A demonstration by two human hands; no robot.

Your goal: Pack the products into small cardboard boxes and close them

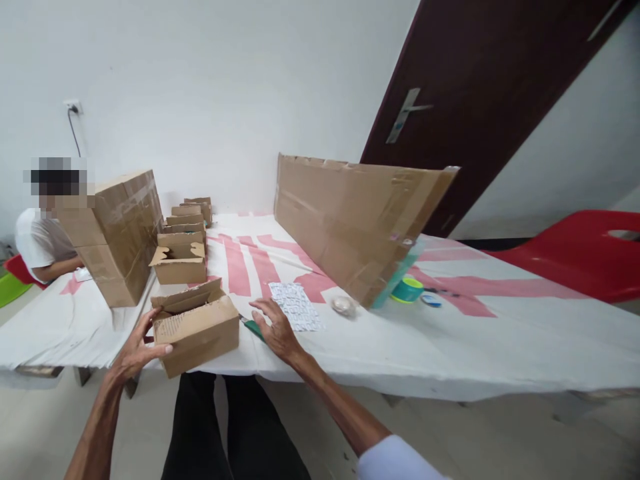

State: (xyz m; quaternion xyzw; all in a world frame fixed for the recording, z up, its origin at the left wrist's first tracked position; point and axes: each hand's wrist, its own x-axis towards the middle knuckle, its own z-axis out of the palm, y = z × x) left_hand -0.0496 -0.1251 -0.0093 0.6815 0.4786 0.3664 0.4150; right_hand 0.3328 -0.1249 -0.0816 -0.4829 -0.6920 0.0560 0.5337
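Observation:
A small cardboard box (200,337) sits at the table's front edge, its back flap raised and writing on its top panel. My left hand (137,347) grips the box's left end, thumb on the near side and fingers behind. To the right of the box, my right hand (275,330) is open with fingers apart and nothing held. Under its fingertips lies a green-handled cutter (253,328), partly covered by the hand; whether they touch I cannot tell. Just beyond that hand is a sheet of small printed labels (297,307).
Several open small boxes (180,263) line up behind mine. A stack of closed cartons (123,233) separates me from a seated person (43,240). A large cardboard panel (350,220) stands beside a clear tape roll (343,306) and a green tape roll (407,289). A red chair (575,253) is at right.

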